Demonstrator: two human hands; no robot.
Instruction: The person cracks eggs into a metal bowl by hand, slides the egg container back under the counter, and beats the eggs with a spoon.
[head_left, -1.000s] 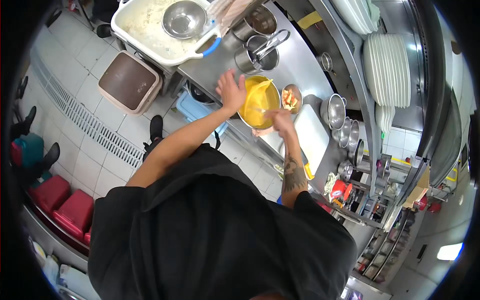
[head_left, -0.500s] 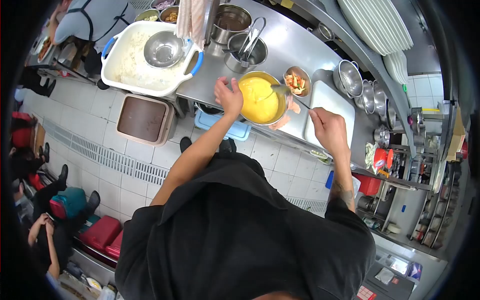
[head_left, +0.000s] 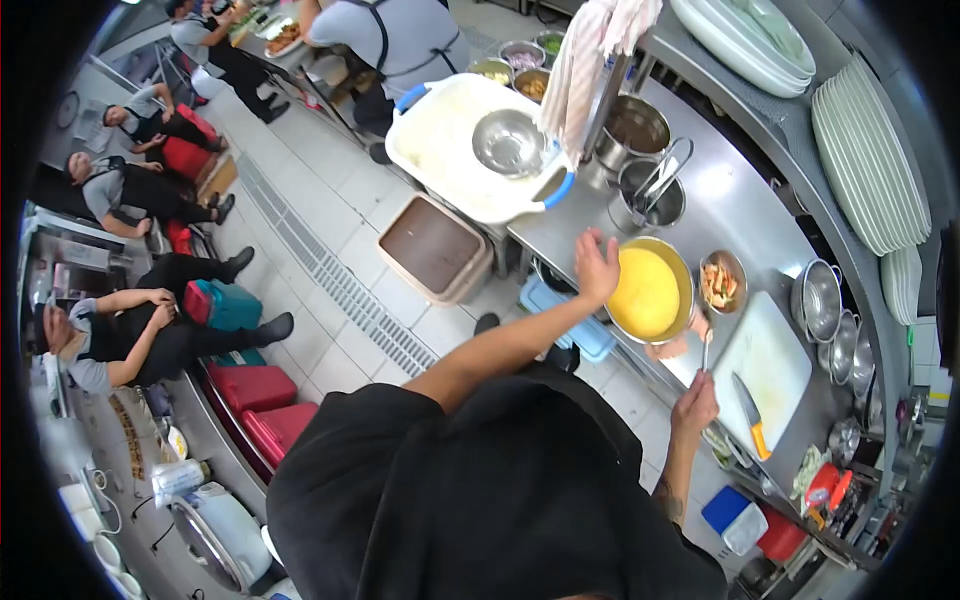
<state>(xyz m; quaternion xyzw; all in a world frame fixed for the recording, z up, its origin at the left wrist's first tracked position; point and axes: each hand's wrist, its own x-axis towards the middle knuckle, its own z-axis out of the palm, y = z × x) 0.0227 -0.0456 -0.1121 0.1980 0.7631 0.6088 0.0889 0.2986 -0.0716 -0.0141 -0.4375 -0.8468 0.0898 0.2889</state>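
Note:
A round metal bowl of smooth yellow liquid (head_left: 645, 292) sits near the counter's front edge. At its left side is my left hand (head_left: 597, 268), fingers stretched and apart, seeming to touch the rim. My right hand (head_left: 694, 402) is closed round the thin handle of a spoon (head_left: 705, 355), to the right of the bowl; the spoon's head is hard to make out. Pale pink pieces (head_left: 668, 348) lie against the bowl's right and front side. Behind them stands a small metal bowl (head_left: 738, 262) with red and pale cut pieces.
An orange-handled knife (head_left: 748, 408) lies on a white cutting board (head_left: 785, 345) at the right. Tall metal pots (head_left: 680, 205) with tools stand behind the bowl. A large white tub (head_left: 430, 130) is at the left. Stacked plates (head_left: 868, 160) fill the shelf. Other people (head_left: 130, 320) sit farther left.
The view has swung to the right, bringing the knife and more people into sight. My right hand has drawn the spoon out of the yellow liquid. My left hand stays beside the bowl.

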